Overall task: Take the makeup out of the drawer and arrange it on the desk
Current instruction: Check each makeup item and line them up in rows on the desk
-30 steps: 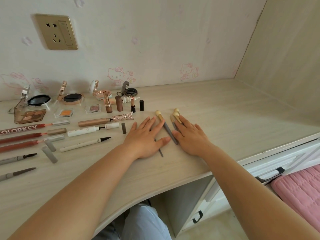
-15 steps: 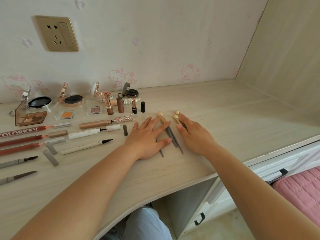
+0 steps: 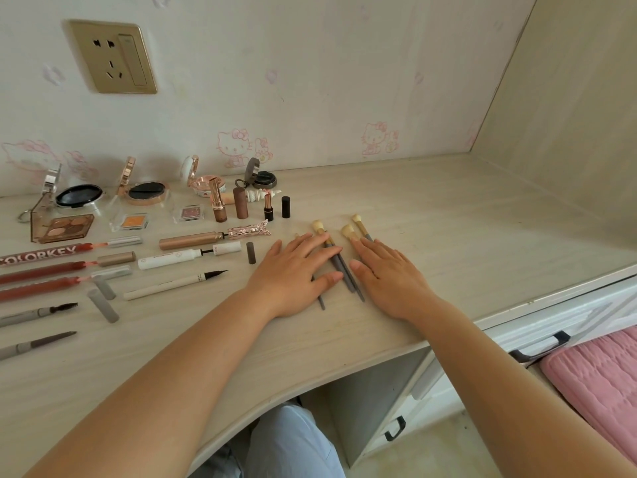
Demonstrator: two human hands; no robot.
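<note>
We are lining up the brushes (image 3: 339,257) near the middle of the desk (image 3: 465,236), a little in from its front edge. Our left hand (image 3: 296,274) lies flat with fingers straight and spread over the leftmost handles; our right hand (image 3: 389,274) lies flat, fingers straight and together, on the right pair. Neither grips anything. To finish well, we should slide the palms gently apart so the handles lie parallel, tips level, clear of the loose grey cap (image 3: 251,252) beside the mascara (image 3: 189,258).
</note>
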